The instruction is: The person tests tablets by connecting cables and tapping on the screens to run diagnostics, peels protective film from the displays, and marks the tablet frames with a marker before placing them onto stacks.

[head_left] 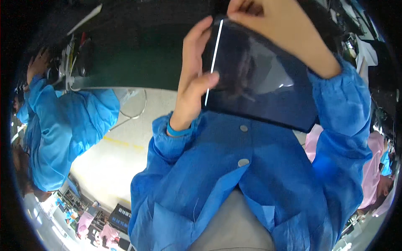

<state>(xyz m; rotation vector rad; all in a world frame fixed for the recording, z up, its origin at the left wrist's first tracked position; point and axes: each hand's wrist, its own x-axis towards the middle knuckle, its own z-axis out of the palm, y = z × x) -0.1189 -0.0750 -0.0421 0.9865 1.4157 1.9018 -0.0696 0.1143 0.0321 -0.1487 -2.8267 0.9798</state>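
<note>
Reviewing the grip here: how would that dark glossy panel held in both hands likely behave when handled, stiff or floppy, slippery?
The dark panel looks stiff: it stays flat though the left hand and right hand grip it only at its edges. Its glossy, reflective face suggests it is probably slippery and could smudge. Thin and glass-like, it may well be fragile if dropped.

The left hand (193, 75) is raised, fingers upright and thumb pressed inward in a grip, with a blue band at the wrist. The right hand (276, 25) reaches in from above, fingers curled downward. Both forearms are bent upward in blue sleeves.
</note>
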